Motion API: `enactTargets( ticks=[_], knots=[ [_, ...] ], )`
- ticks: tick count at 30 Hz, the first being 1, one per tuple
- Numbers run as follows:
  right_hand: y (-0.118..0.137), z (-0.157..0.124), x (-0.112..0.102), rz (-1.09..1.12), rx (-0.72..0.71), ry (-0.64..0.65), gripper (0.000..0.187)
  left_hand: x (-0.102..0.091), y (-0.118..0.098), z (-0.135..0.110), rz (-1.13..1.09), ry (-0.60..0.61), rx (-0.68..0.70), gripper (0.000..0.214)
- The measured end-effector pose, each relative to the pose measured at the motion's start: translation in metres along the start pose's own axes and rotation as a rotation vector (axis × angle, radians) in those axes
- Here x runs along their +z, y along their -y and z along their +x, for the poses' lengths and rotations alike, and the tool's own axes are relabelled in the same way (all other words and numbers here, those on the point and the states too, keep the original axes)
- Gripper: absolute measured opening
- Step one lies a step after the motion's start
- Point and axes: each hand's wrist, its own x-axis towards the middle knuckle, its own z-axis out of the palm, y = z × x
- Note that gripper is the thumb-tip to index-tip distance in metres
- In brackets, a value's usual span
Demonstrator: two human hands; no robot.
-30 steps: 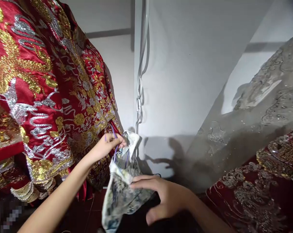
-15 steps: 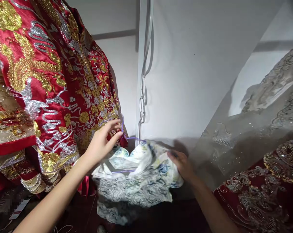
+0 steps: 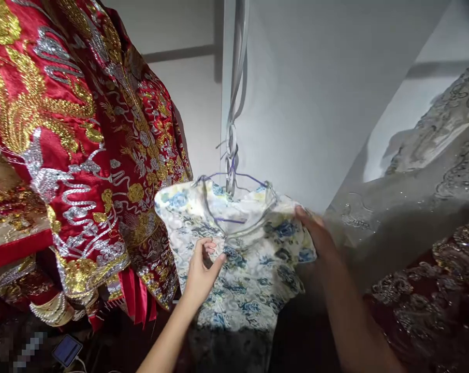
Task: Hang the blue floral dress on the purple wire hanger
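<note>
A white short-sleeved garment (image 3: 250,282) with blue and yellow flowers hangs upright on a thin purple hanger (image 3: 234,175). The hanger is at the white looped cord (image 3: 231,137) on the wall; its hook is too fine to make out clearly. My left hand (image 3: 204,269) is in front of the garment's chest, just below the neckline, with thumb and fingers apart. At the sleeve on the right, my right hand (image 3: 316,230) has its fingers closed on the shoulder edge, partly blurred. The lower part of the garment fades into shadow.
Red jackets with gold and silver embroidery (image 3: 141,140) hang close on the left. To the right are a sheer beaded fabric (image 3: 424,171) and a dark red beaded garment (image 3: 424,305). A small device with a screen (image 3: 67,350) lies at lower left.
The garment has risen and spread out, its front now facing me with the hanger at the looped cord. My left hand has left the hanger and moved down right; my right hand has moved up.
</note>
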Motion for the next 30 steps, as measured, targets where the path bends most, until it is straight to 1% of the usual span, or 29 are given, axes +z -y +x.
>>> enactTargets(
  ticks=[2, 3, 6, 9, 11, 12, 13, 14, 16, 17, 18, 19, 20, 21, 22, 23, 24, 26, 28, 30],
  knots=[
    [-0.009, -0.008, -0.005, 0.022, 0.095, 0.067, 0.043, 0.009, 0.006, 0.009, -0.048, -0.044, -0.016, 0.029],
    [-0.015, -0.012, -0.011, 0.028, 0.123, 0.076, 0.039, 0.012, 0.005, 0.013, -0.057, -0.039, -0.023, 0.026],
    [-0.028, -0.019, -0.031, 0.019, 0.122, 0.055, 0.033, 0.019, -0.003, 0.024, -0.088, 0.009, -0.057, 0.027],
    [-0.034, -0.015, -0.043, -0.038, 0.138, 0.07, 0.035, 0.025, -0.01, 0.034, -0.128, 0.032, -0.09, 0.033],
    [-0.04, -0.01, -0.046, -0.101, 0.135, 0.06, 0.039, 0.026, -0.009, 0.036, -0.147, 0.06, -0.102, 0.036],
    [-0.046, -0.01, -0.046, -0.146, 0.093, 0.001, 0.042, 0.025, -0.006, 0.035, -0.161, 0.077, -0.107, 0.036],
    [-0.053, -0.013, -0.045, -0.193, 0.013, -0.107, 0.045, 0.024, -0.003, 0.034, -0.178, 0.092, -0.111, 0.035],
    [-0.064, -0.019, -0.043, -0.237, -0.099, -0.26, 0.046, 0.022, 0.001, 0.031, -0.194, 0.102, -0.116, 0.033],
    [-0.09, -0.042, -0.032, -0.295, -0.351, -0.588, 0.044, 0.018, 0.007, 0.026, -0.208, 0.109, -0.123, 0.03],
    [-0.105, -0.056, -0.024, -0.294, -0.428, -0.688, 0.039, 0.016, 0.009, 0.024, -0.204, 0.117, -0.126, 0.029],
    [-0.119, -0.072, -0.014, -0.301, -0.427, -0.67, 0.032, 0.014, 0.01, 0.021, -0.195, 0.133, -0.127, 0.028],
    [-0.132, -0.086, -0.003, -0.33, -0.36, -0.522, 0.027, 0.013, 0.009, 0.019, -0.19, 0.156, -0.125, 0.027],
    [-0.142, -0.099, 0.009, -0.36, -0.258, -0.288, 0.026, 0.012, 0.007, 0.017, -0.191, 0.182, -0.123, 0.027],
    [-0.149, -0.108, 0.021, -0.373, -0.193, -0.099, 0.026, 0.011, 0.005, 0.016, -0.199, 0.208, -0.122, 0.026],
    [-0.153, -0.114, 0.032, -0.375, -0.145, 0.051, 0.026, 0.01, 0.002, 0.014, -0.213, 0.228, -0.124, 0.026],
    [-0.154, -0.116, 0.041, -0.367, -0.122, 0.161, 0.025, 0.01, -0.001, 0.012, -0.229, 0.238, -0.128, 0.025],
    [-0.153, -0.116, 0.049, -0.354, -0.122, 0.223, 0.024, 0.01, -0.004, 0.011, -0.244, 0.241, -0.135, 0.025],
    [-0.147, -0.111, 0.058, -0.328, -0.137, 0.282, 0.021, 0.01, -0.008, 0.008, -0.273, 0.232, -0.157, 0.024],
    [-0.14, -0.105, 0.06, -0.316, -0.139, 0.324, 0.02, 0.01, -0.012, 0.005, -0.296, 0.221, -0.17, 0.024],
    [-0.136, -0.105, 0.058, -0.31, -0.132, 0.338, 0.02, 0.009, -0.015, 0.003, -0.312, 0.219, -0.169, 0.023]
  ],
)
